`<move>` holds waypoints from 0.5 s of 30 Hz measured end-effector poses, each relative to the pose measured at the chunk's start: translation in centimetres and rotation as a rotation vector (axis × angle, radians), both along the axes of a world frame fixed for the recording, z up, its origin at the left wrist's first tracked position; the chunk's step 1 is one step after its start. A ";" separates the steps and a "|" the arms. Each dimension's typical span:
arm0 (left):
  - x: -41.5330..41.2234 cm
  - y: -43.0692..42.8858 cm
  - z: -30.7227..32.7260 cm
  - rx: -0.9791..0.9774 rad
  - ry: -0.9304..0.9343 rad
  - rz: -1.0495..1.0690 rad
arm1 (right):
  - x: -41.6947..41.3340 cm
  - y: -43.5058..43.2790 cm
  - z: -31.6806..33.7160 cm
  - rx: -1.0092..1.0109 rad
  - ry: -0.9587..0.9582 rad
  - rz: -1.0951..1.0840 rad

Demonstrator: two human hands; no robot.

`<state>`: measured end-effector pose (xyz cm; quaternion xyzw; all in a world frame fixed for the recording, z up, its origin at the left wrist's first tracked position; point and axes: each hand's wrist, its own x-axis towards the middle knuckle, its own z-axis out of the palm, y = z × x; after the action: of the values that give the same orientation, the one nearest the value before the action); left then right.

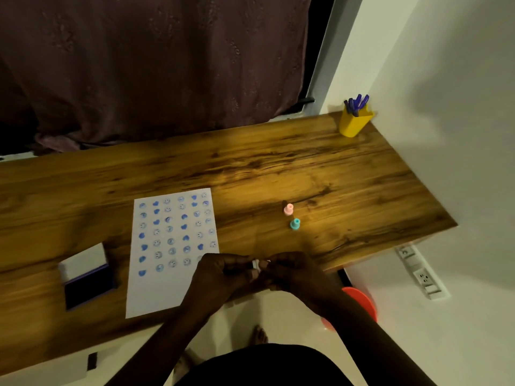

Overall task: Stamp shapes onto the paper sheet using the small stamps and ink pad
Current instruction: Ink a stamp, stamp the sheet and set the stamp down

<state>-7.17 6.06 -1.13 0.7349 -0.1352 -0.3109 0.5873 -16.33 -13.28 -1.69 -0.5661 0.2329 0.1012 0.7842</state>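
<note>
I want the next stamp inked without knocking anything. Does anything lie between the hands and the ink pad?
Only the paper sheet lies flat between the hands and the ink pad. Nothing upright stands there; the pink stamp and teal stamp stand on the other side.

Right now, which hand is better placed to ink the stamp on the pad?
Left. The ink pad lies open on the left, beyond the paper sheet, nearer the left hand. The right hand would cross over; both pinch a small white piece.
</note>
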 end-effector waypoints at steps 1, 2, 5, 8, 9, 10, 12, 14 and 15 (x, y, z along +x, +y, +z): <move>-0.2 -0.5 0.0 -0.002 0.010 -0.007 | -0.1 -0.5 0.0 -0.021 -0.012 0.003; -0.4 -1.1 -0.1 -0.003 0.012 -0.019 | -0.3 -1.2 0.0 -0.047 -0.031 0.003; -0.8 -2.8 -0.3 0.017 0.003 -0.054 | -0.1 -3.6 0.4 -0.265 -0.086 -0.014; -0.8 -3.8 -0.8 0.047 0.046 -0.018 | 0.4 -6.5 0.2 -0.810 -0.040 -0.007; -0.8 -3.9 -1.1 0.065 0.036 -0.003 | 0.5 -7.3 -0.1 -0.978 -0.016 -0.006; -0.7 -4.0 -1.3 0.086 0.023 0.003 | 0.5 -7.9 -0.4 -1.094 -0.006 -0.006; -0.6 -3.9 -1.4 0.113 0.020 0.007 | 0.7 -8.5 -1.1 -1.229 0.006 -0.004; -0.5 -3.6 -1.4 0.132 0.019 0.012 | 1.0 -8.7 -1.7 -1.279 0.044 -0.004; -0.4 -3.4 -1.4 0.140 0.008 0.016 | 1.1 -8.8 -1.9 -1.288 0.069 0.005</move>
<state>-7.61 2.61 -2.54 0.7739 -0.1051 -0.3178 0.5376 -15.18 -22.05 -3.54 -0.9204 0.2707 -0.0391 0.2793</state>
